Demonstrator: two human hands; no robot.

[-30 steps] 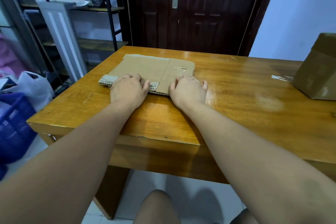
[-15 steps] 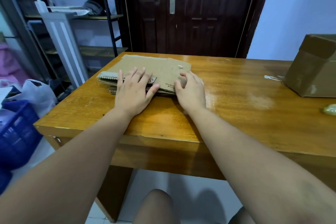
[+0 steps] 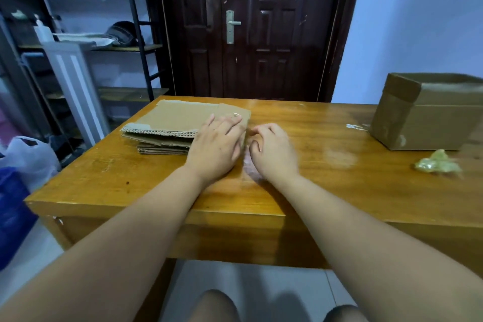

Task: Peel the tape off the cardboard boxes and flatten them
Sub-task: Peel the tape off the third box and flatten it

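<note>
A wooden table stands before a dark door, with a metal shelf rack to the left and a white plastic bag and a blue basket on the floor beside it. On the table's right side sits an upright cardboard box, still taped. A crumpled wad of tape lies just in front of it, and a loose strip of tape near its left corner, all well apart from the hands. The flattened cardboard stack lies on the far left part of the table. Its long axis runs left to right, roughly along the table's near edge, and its corrugated cut edge faces the person. The left hand lies flat on the stack's right end, fingers straight and close together, and covers that corner. The right hand rests on the tabletop just beside the stack's right edge, its fingers curled inward. Blur hides whether they pinch the cardboard's edge.
</note>
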